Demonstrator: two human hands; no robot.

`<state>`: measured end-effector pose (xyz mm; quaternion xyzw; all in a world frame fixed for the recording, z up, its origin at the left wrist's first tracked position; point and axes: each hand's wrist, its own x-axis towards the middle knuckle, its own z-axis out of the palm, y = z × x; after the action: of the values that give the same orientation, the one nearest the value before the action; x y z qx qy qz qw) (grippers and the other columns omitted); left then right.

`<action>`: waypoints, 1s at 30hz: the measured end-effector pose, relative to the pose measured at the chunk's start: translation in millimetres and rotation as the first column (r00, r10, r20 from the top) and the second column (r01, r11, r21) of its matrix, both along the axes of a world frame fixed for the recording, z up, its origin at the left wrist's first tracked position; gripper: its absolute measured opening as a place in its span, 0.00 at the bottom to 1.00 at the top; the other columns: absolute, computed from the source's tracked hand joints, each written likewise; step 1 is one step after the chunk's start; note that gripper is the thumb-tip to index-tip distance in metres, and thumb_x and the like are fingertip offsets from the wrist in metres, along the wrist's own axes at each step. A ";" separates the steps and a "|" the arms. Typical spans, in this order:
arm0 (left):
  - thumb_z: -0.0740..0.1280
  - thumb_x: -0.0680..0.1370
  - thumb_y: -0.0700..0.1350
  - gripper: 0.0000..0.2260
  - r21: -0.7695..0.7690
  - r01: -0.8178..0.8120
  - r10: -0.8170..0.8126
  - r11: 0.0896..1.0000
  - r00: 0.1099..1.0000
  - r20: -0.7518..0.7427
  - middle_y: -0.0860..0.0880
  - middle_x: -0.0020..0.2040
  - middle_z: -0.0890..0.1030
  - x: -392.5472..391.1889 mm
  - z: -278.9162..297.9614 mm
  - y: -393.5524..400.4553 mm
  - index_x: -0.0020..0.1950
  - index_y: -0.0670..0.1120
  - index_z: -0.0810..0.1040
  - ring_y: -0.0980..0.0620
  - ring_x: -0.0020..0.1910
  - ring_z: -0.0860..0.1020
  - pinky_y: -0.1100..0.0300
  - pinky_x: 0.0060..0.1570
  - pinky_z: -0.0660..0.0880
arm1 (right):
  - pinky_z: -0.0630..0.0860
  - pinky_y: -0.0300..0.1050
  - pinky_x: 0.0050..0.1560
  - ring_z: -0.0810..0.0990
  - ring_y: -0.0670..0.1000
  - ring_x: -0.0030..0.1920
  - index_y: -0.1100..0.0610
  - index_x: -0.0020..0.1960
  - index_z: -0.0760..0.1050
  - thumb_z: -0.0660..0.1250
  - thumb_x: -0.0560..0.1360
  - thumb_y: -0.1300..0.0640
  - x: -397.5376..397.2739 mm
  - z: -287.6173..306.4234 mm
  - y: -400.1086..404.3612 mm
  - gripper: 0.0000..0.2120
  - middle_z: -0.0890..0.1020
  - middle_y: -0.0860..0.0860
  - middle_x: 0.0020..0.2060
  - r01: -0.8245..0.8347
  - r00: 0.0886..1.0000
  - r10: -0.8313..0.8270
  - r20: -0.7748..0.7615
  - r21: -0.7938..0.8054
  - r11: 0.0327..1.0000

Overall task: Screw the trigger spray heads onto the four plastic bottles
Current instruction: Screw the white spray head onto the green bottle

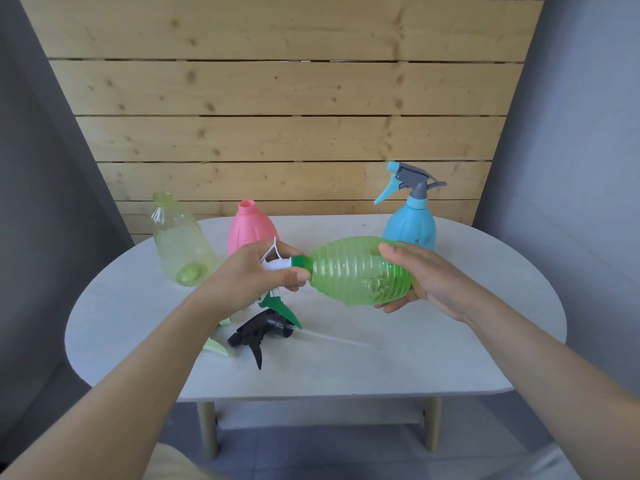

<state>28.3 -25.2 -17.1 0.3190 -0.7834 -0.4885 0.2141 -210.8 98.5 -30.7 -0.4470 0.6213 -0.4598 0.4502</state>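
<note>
I hold a ribbed green bottle [356, 271] sideways above the table, neck pointing left. My right hand [420, 275] grips its base. My left hand [256, 275] is closed around a white and green spray head [277, 265] seated at the bottle's green collar. A blue bottle [410, 226] with a blue and grey spray head on top stands at the back right. A pink bottle [247, 230] and a clear yellow-green bottle [180, 244] stand open-necked at the back left. A black spray head [258, 336] with a clear tube lies on the table below my left hand.
The white oval table [450, 358] stands in front of a wooden slat wall [277, 98]. A pale green spray head [216, 346] lies partly hidden under my left forearm. The floor shows under the table's near edge.
</note>
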 end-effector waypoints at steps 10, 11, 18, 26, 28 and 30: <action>0.79 0.63 0.50 0.19 0.003 -0.056 0.056 0.998 0.998 -0.029 0.51 0.34 0.85 -4.4 -0.8 -5.7 0.52 0.57 0.80 0.55 0.34 0.83 0.74 0.29 0.70 | 0.66 0.26 0.55 0.70 0.38 0.60 0.38 0.67 0.66 0.76 0.57 0.36 9.2 10.9 2.5 0.40 0.72 0.34 0.60 -0.150 0.752 0.103 -0.651 -0.017 0.989; 0.79 0.63 0.50 0.20 0.000 -0.048 0.048 0.999 0.998 -0.037 0.51 0.34 0.85 -5.4 -1.5 -5.4 0.53 0.57 0.80 0.55 0.35 0.84 0.74 0.31 0.71 | 0.68 0.33 0.58 0.70 0.40 0.61 0.39 0.68 0.65 0.76 0.56 0.36 11.8 9.0 0.1 0.43 0.72 0.36 0.61 -0.163 0.693 0.106 -0.713 -0.011 0.987; 0.75 0.69 0.47 0.26 0.134 -0.136 0.166 0.982 0.954 -0.249 0.46 0.55 0.83 -7.1 -5.2 -17.7 0.65 0.50 0.71 0.51 0.51 0.83 0.56 0.54 0.77 | 0.69 0.34 0.46 0.73 0.42 0.53 0.44 0.64 0.65 0.77 0.59 0.40 6.2 -2.2 -13.1 0.38 0.74 0.39 0.53 0.064 0.798 -0.096 -0.594 -0.076 0.995; 0.61 0.80 0.48 0.15 0.263 -0.122 0.191 0.957 0.947 -0.257 0.49 0.58 0.81 -32.3 -16.9 -15.9 0.66 0.46 0.73 0.53 0.51 0.83 0.58 0.49 0.80 | 0.69 0.28 0.40 0.74 0.39 0.50 0.51 0.62 0.57 0.70 0.70 0.43 24.8 -29.3 -50.5 0.29 0.73 0.43 0.53 0.193 0.936 -0.220 -0.275 -0.122 0.974; 0.59 0.80 0.50 0.14 0.251 -0.096 0.156 0.963 0.961 -0.230 0.49 0.60 0.80 -41.6 -18.8 -14.8 0.64 0.49 0.73 0.52 0.55 0.81 0.56 0.51 0.79 | 0.69 0.31 0.44 0.74 0.45 0.54 0.53 0.67 0.54 0.68 0.72 0.43 29.6 -34.1 -59.7 0.33 0.72 0.45 0.57 0.191 0.939 -0.219 -0.266 -0.127 0.973; 0.58 0.81 0.51 0.13 0.241 -0.086 0.140 0.967 0.967 -0.215 0.50 0.61 0.78 -49.7 -21.2 -15.6 0.63 0.52 0.74 0.51 0.59 0.78 0.55 0.54 0.78 | 0.72 0.41 0.57 0.71 0.50 0.63 0.56 0.70 0.51 0.66 0.73 0.44 30.5 -38.6 -69.0 0.35 0.71 0.49 0.63 0.203 0.937 -0.235 -0.257 -0.143 0.969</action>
<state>-21.4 -40.8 -38.3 0.3272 -0.6720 -0.5964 0.2927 -180.3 29.5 -69.3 -0.4588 0.6958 -0.4763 0.2802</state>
